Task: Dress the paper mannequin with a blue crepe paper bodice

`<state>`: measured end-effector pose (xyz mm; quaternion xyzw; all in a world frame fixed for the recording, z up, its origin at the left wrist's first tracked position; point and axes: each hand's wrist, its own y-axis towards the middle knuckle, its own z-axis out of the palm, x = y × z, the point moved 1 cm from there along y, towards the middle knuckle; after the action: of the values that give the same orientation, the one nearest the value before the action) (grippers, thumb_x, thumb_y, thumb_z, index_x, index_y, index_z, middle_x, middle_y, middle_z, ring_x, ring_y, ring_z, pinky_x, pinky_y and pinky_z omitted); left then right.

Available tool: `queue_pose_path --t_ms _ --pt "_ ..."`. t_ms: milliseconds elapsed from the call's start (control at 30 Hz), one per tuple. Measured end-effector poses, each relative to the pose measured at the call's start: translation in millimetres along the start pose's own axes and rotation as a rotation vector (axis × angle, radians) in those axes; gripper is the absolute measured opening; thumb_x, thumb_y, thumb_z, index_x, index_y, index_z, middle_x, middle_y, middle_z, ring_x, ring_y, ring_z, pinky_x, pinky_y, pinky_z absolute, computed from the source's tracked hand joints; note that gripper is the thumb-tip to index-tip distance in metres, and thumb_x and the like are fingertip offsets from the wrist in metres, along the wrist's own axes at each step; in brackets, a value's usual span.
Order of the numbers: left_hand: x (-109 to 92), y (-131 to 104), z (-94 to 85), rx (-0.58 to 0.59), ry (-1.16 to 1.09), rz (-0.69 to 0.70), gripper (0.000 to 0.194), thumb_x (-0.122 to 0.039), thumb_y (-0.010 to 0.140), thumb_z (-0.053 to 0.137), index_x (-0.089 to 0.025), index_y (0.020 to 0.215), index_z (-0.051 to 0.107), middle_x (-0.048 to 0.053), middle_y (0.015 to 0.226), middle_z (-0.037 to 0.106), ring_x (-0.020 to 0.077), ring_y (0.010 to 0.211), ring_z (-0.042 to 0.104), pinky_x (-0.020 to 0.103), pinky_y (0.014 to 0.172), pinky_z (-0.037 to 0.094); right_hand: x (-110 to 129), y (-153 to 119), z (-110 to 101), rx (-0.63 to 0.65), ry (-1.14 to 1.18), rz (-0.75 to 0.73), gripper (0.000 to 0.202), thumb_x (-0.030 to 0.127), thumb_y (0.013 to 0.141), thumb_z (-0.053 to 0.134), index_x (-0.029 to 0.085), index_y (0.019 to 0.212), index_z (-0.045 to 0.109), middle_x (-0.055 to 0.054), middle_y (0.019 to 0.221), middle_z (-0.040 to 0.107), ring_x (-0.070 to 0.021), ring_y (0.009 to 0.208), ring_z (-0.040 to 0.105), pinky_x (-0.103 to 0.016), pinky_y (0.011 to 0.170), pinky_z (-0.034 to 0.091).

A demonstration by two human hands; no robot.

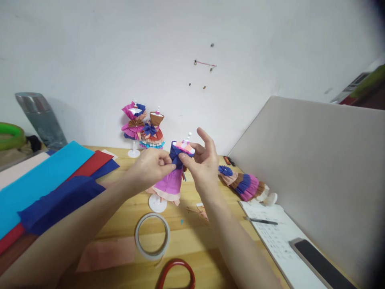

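A small white dress form (187, 138) on a round base wears a paper dress with a blue bodice and a pink-purple skirt (168, 184) trimmed in cream. My left hand (154, 163) pinches the blue paper (176, 154) at the bodice's left side, thumb and fingers closed. On the other side, my right hand (203, 162) has its thumb pressed on the front of the bodice and fingers behind the form, with one finger raised. The form tilts slightly between both hands. What lies behind the bodice is hidden.
A tape roll (152, 236) and red scissors handle (177, 275) lie in front. Coloured paper sheets (51, 168) and a bottle (42, 120) are at left. Two dressed forms (134, 124) stand behind; another (243, 184) lies at right, near a notebook (270, 241), pen and phone (321, 261).
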<state>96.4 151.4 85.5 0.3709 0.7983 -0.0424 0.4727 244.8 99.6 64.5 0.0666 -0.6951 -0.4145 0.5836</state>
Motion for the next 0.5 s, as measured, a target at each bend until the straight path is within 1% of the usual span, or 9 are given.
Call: queue_pose_path --t_ms 133,200,300,367,500 --pt "-2.7 -0.8 -2.6 -0.089 0.197 0.0 0.027 -0.036 0.074 0.063 -0.02 0.056 0.051 -0.002 0.052 0.051 0.0133 0.051 0.044 0.027 0.05 0.027 0.8 0.3 0.1 -0.009 0.019 0.014 0.072 0.034 0.071 0.078 0.028 0.135 0.045 -0.004 0.098 0.069 -0.0232 0.098 0.067 -0.041 0.085 0.057" --pt "-3.0 0.2 -6.0 -0.099 0.264 -0.029 0.028 -0.038 0.073 0.066 -0.019 0.057 0.052 -0.002 0.053 0.051 0.0137 0.052 0.045 0.027 0.051 0.027 1.1 0.3 -0.1 -0.007 0.022 0.02 0.072 0.033 0.071 0.078 0.029 0.135 0.045 -0.004 0.098 0.069 -0.0233 0.099 0.066 -0.041 0.084 0.057" --pt "-4.0 1.8 -12.7 -0.048 0.264 -0.039 0.023 -0.036 0.072 0.067 -0.019 0.062 0.057 -0.002 0.057 0.053 0.0136 0.055 0.046 0.026 0.052 0.028 1.5 0.1 -0.7 0.002 0.01 0.011 0.072 0.034 0.072 0.078 0.029 0.136 0.044 -0.004 0.099 0.069 -0.0238 0.1 0.066 -0.041 0.083 0.058" --pt "-6.1 1.6 -17.0 -0.029 0.244 -0.033 0.021 -0.038 0.07 0.069 -0.019 0.069 0.061 -0.002 0.059 0.053 0.0134 0.055 0.045 0.026 0.052 0.028 1.4 -0.2 -1.0 0.008 -0.002 0.004 0.072 0.034 0.073 0.077 0.029 0.137 0.044 -0.004 0.1 0.069 -0.0242 0.1 0.067 -0.041 0.082 0.058" --pt "-8.7 0.2 -19.5 -0.071 0.28 -0.051 0.036 -0.047 0.064 0.075 -0.018 0.083 0.065 -0.002 0.064 0.054 0.0143 0.057 0.045 0.026 0.052 0.029 -0.1 -0.7 -1.7 0.024 -0.025 -0.015 0.072 0.037 0.076 0.076 0.03 0.139 0.043 -0.005 0.104 0.069 -0.0241 0.098 0.067 -0.041 0.081 0.059"
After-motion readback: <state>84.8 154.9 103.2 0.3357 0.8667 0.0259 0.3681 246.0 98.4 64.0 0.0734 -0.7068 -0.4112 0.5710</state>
